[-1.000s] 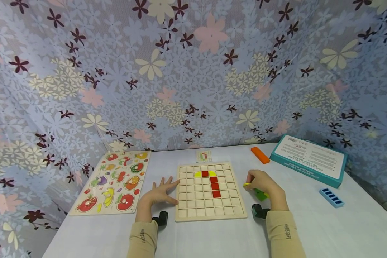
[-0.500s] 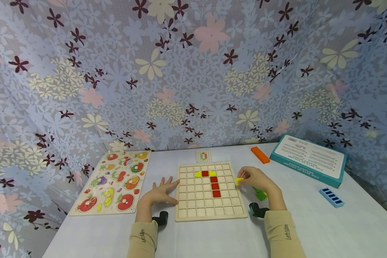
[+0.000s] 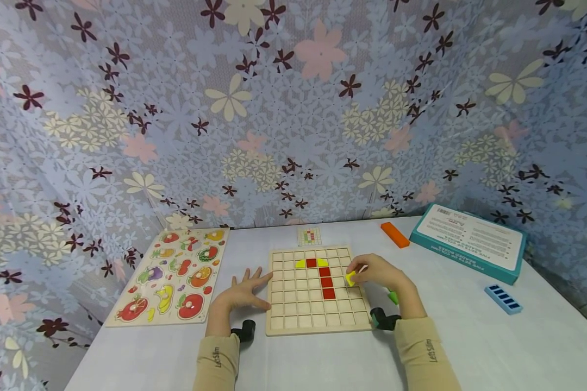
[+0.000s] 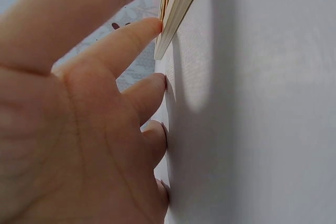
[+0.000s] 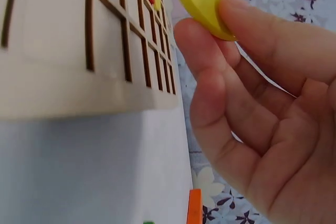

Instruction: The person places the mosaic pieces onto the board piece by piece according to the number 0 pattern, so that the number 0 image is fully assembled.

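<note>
My right hand point(image 3: 379, 270) pinches a yellow quarter-round block point(image 5: 207, 6) between thumb and fingers, over the right side of the wooden grid board point(image 3: 293, 320). In the right wrist view, the block's curved side faces down. Several red square tiles point(image 3: 326, 282) sit in the grid, with a yellow curved tile point(image 3: 300, 264) on each side of the top red one. My left hand point(image 3: 239, 293) rests with spread fingers at the board's left edge. Its thumb and index finger touch the edge. A green piece point(image 3: 393, 297) lies partly hidden behind my right wrist.
A small pattern card point(image 3: 309, 236) lies behind the board. A fruit puzzle board point(image 3: 171, 277) is on the left. An orange block point(image 3: 394, 235), a teal box point(image 3: 469, 244) and a blue striped block point(image 3: 503, 299) lie to the right. A floral curtain point(image 3: 293, 136) hangs behind.
My right hand has moved left with the yellow block, from beside the green piece to over the board's right side. The left hand has stayed in place.
</note>
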`<state>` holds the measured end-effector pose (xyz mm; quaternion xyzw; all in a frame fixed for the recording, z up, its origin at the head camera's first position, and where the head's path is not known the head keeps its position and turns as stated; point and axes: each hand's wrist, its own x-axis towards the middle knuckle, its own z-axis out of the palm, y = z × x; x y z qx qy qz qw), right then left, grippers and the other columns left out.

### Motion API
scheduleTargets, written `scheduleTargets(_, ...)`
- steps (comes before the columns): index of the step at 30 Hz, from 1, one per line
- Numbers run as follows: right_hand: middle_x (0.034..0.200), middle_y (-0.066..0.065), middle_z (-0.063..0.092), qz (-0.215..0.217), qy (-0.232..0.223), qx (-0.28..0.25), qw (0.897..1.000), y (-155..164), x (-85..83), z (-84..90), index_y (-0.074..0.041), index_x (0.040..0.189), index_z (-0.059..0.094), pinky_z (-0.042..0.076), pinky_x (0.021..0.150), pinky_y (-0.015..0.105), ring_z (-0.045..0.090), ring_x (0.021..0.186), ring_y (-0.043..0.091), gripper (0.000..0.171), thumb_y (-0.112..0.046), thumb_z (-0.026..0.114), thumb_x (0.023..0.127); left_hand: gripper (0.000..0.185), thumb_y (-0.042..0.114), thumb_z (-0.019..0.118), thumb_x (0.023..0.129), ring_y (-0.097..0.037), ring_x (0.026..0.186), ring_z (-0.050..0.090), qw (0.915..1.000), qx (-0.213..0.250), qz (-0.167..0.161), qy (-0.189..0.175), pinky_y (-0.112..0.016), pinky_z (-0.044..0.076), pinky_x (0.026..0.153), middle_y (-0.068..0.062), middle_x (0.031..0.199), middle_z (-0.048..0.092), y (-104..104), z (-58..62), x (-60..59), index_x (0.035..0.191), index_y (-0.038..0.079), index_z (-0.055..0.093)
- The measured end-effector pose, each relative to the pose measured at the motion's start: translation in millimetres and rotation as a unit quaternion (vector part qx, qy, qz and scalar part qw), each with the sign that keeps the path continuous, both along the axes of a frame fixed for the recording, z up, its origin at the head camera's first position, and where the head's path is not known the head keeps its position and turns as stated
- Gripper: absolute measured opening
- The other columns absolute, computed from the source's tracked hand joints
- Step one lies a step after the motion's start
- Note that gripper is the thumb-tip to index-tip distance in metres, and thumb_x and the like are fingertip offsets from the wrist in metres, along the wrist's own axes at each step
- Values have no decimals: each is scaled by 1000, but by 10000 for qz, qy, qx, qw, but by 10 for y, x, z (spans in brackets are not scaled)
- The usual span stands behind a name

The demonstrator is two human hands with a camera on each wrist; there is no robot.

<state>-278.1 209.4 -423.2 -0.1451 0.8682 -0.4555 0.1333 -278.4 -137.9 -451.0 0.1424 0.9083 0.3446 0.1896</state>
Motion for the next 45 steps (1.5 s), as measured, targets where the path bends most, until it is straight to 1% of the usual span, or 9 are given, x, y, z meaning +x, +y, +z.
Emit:
scheduleTargets(4,87,7,58,277,-43,-87,9996,-49,-9,-13,0,96,62,48,68,30,51,84,20,17,-1,65,79,87,25,79,64,-38,140,-5,10000,-19,-12,8,-60,-13,107,-15,153,16,2,2,1,141,16,40)
scheduleTargets(7,88,7,58,539,16,-148,9984,-84,-8,-21,-1,94,62,47,71,31,50,87,21,16,1,64,78,87,25,79,65,-38,140,-5,10000,-59,-30,34,-60,-13,107,-15,153,16,5,-3,-4,142,16,39)
scheduleTargets(11,86,5,60,753,127,-31,9971,-134,-18,-38,-2,89,63,45,74,32,51,86,21,13,4,63,77,87,26,79,65,-39,140,-5,9999,-105,-66,78,-61,-13,106,-15,153,16,4,-11,-8,142,16,38)
scheduleTargets(16,83,3,60,806,135,186,9965,-205,-7,-30,-3,85,64,46,71,30,53,80,18,10,1,68,76,87,25,79,66,-39,140,-5,9999,-119,-63,95,-61,-13,106,-15,153,16,0,-18,-7,142,16,38)
scheduleTargets(23,72,3,61,925,-20,201,9955,-314,40,-20,-2,81,64,48,65,29,54,66,16,12,2,72,72,87,26,79,65,-38,140,-5,9999,-146,-41,54,-61,-12,107,-15,153,16,2,-27,-8,142,17,39)
scheduleTargets(28,68,2,61,1083,52,365,9934,-380,53,-28,-3,78,65,48,62,27,54,63,13,11,3,72,72,87,26,79,66,-38,140,-5,9998,-162,-70,64,-60,-13,107,-14,153,15,-8,-21,-13,142,17,38)
scheduleTargets(32,64,-1,58,1126,146,568,9919,-414,60,-38,-3,75,65,46,57,25,51,59,12,11,2,73,70,88,26,79,65,-40,140,-5,9997,-180,-127,109,-61,-13,106,-16,153,15,-12,-12,-9,142,16,37)
scheduleTargets(40,63,-3,56,1145,402,1117,9863,-471,84,-78,-6,70,66,43,56,25,48,58,11,12,-2,77,68,88,27,79,66,-39,140,-5,9996,-235,-110,115,-61,-13,106,-14,153,15,-9,-16,-9,143,17,37)
scheduleTargets(45,64,-3,56,1056,366,1259,9857,-507,93,-87,-7,69,65,44,56,25,48,59,12,13,-1,77,68,88,27,79,66,-39,140,-4,9996,-219,-104,111,-60,-13,107,-14,153,15,-7,-20,-6,143,17,37)
